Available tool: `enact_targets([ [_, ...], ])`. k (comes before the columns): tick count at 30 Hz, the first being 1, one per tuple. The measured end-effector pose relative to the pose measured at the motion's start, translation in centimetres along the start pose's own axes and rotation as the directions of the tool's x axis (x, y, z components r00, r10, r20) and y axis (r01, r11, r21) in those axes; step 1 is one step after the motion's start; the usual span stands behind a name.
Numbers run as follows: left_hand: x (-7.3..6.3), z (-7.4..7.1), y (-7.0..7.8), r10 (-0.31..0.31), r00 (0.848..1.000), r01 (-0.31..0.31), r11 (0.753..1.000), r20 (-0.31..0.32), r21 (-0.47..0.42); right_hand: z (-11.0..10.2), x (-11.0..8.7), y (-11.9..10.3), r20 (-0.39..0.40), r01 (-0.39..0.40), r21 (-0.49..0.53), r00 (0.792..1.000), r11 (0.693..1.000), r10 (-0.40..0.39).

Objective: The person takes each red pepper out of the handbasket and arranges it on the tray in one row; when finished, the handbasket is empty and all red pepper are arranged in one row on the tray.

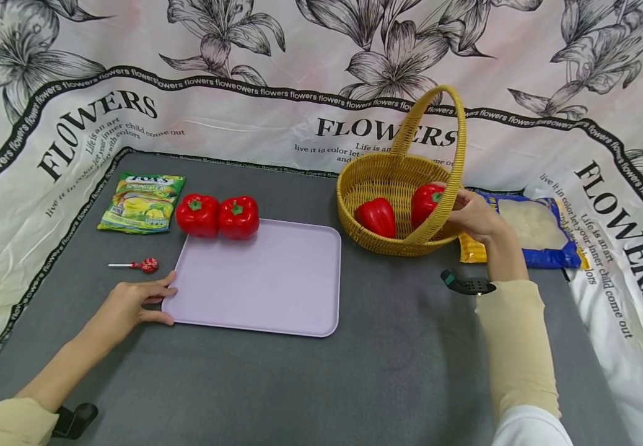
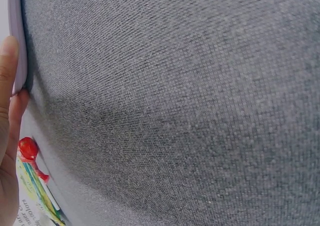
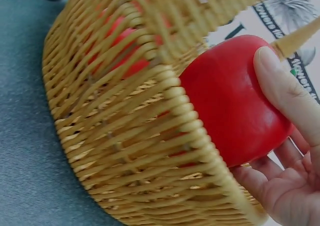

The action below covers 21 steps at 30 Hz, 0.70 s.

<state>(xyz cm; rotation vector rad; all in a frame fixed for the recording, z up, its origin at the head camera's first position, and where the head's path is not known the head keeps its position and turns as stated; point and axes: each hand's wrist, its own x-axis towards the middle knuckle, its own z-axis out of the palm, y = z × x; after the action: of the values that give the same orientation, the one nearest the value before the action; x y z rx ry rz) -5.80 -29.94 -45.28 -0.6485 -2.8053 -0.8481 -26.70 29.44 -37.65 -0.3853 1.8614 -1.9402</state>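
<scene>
My right hand grips a red bell pepper at the right side of the yellow wicker basket, with the thumb across the pepper and the other fingers curled beneath. Another red pepper lies inside the basket. At the lower left corner of the lilac tray, my left hand pinches the rim between thumb and fingers. Two red bell peppers stand side by side over the tray's upper left corner. A red-wrapped lollipop lies just above the left hand.
A green and yellow candy bag lies at the back left of the grey table. Right of the basket is a blue and yellow packet, partly behind the right hand. Floral cloth borders the table's back and sides.
</scene>
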Motion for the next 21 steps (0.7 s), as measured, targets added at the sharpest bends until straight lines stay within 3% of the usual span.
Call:
enact_targets([
  [3,0.0,0.0,0.0,-0.014,1.0,0.014,1.0,0.007,0.009,-0.3,-0.6,-0.5,-0.003,0.015,0.054,1.0,0.998,-0.015],
  [9,-0.1,0.1,-0.1,-0.01,1.0,0.01,1.0,0.001,0.008,-0.4,-1.9,-1.9,-0.1,-0.054,0.032,0.993,0.998,0.057],
  [14,-0.1,0.1,-0.3,0.017,1.0,-0.017,1.0,-0.021,-0.004,-0.7,-3.4,-3.1,-0.072,-0.055,0.063,0.996,0.996,0.06],
  [17,-0.1,0.1,-0.4,0.022,0.999,-0.022,1.0,-0.024,-0.005,-0.7,-4.2,-3.8,-0.127,-0.125,-0.013,0.984,0.992,0.123],
  [21,-0.1,0.1,-0.4,0.01,1.0,-0.01,1.0,-0.012,-0.001,-0.7,-5.4,-4.5,-0.209,-0.239,-0.132,0.955,0.962,0.208],
])
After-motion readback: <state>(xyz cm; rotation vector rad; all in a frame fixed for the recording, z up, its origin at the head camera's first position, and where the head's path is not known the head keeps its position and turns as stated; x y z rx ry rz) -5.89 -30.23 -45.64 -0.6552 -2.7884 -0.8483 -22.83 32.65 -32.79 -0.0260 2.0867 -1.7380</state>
